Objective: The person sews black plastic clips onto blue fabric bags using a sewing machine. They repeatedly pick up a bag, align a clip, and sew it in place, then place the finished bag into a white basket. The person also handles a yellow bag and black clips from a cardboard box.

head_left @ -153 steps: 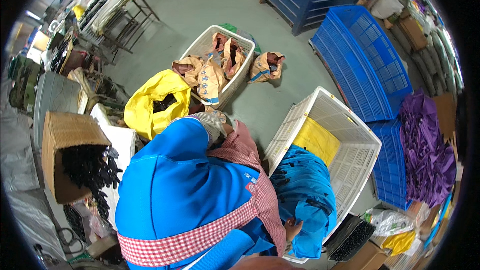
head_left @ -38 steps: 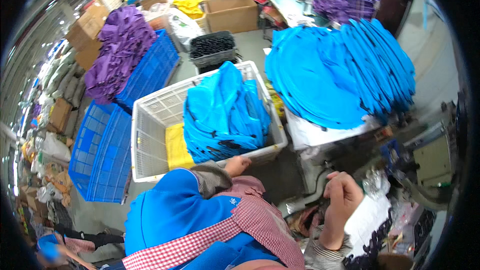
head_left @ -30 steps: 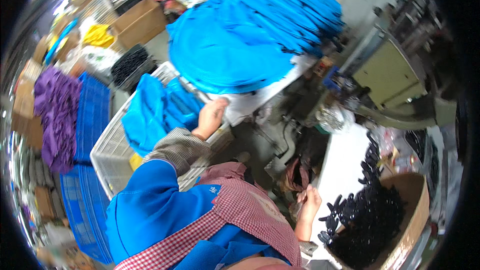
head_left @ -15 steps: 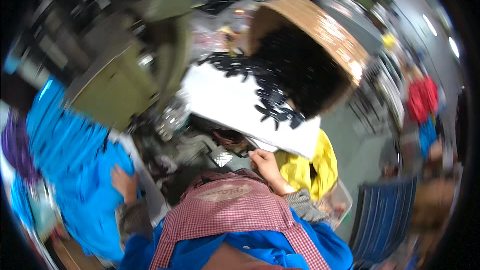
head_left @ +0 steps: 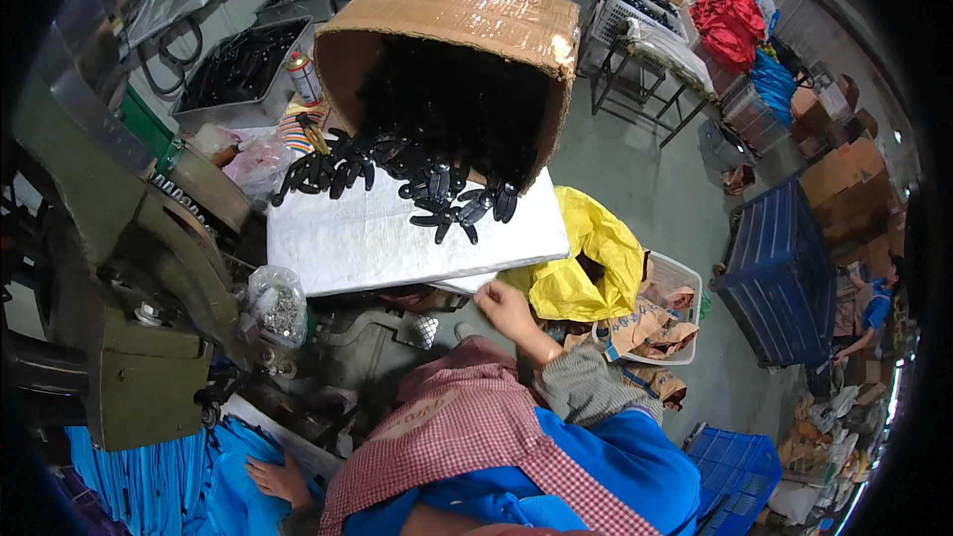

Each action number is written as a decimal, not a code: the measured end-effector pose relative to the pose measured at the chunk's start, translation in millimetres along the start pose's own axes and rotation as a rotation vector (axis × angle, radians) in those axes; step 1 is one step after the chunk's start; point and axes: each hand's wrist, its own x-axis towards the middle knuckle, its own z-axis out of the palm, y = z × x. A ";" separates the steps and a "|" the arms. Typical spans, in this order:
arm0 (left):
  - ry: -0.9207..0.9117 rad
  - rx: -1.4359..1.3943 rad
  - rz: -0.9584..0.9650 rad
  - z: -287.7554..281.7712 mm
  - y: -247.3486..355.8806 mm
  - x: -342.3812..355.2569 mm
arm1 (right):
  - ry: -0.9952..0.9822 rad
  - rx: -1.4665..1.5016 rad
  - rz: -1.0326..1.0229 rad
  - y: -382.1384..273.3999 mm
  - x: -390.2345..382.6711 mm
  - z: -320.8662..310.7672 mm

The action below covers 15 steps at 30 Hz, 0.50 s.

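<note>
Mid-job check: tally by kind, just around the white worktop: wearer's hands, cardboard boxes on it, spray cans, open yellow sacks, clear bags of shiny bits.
Hands: 2 (left hand on the blue pieces, right hand)
Cardboard box: 1
Spray can: 1
Yellow sack: 1
Clear bag: 1
Total: 6

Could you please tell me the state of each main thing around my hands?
Left hand: spread, resting on blue fabric.
Right hand: fingers curled near the white tabletop; whether it holds anything is unclear.
Blue fabric: piled in layers.
Cardboard box: open, on its side.
Black parts: spilling from the box onto the white tabletop.
Yellow sack: open-mouthed.
White basket: holding brown paper bags.
</note>
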 end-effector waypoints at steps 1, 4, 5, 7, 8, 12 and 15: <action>-0.002 0.003 -0.006 -5.6 4.0 -0.9 | 0.042 -0.073 -0.043 -1.8 14.3 -2.4; 0.073 -0.033 -0.005 -9.7 6.9 -2.4 | 0.099 0.079 -0.115 10.0 69.4 5.3; 0.073 -0.057 -0.020 -8.3 3.8 -4.0 | 0.099 0.031 -0.140 7.2 88.6 4.7; 0.084 -0.109 -0.036 -4.9 1.4 -1.7 | 0.211 -0.091 -0.273 -1.3 139.4 4.9; 0.084 -0.081 -0.039 -6.6 2.9 -2.2 | 0.320 -0.168 -0.354 -0.7 163.7 5.2; 0.090 -0.077 -0.053 -15.6 16.2 -1.1 | 0.720 -0.692 -0.593 12.9 305.6 -4.5; 0.107 -0.101 -0.054 -6.2 12.5 -2.6 | 0.647 -0.811 -0.020 19.0 363.2 -27.0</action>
